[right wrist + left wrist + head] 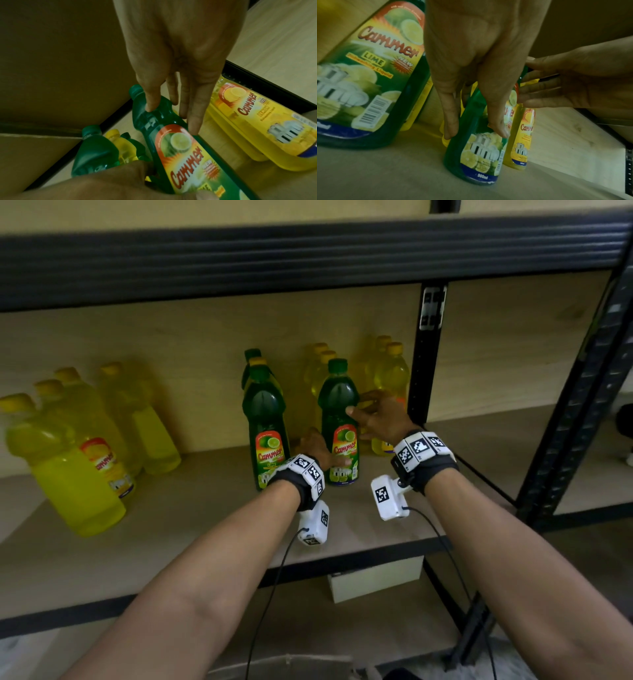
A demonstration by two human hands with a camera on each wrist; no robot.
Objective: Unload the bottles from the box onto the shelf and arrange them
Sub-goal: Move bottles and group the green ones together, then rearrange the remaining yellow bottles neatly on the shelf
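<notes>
Shelf (205, 529); green bottle (334, 398) between left fingers (451, 121)

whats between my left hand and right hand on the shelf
The right green bottle stands between them, upright: the left hand holds its lower body, the right hand its shoulder. The head view shows it.

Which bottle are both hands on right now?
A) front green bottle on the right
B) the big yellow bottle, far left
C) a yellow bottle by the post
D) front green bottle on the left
A: the left hand grips the right-hand green bottle at its label, the right hand holds its shoulder.
</notes>
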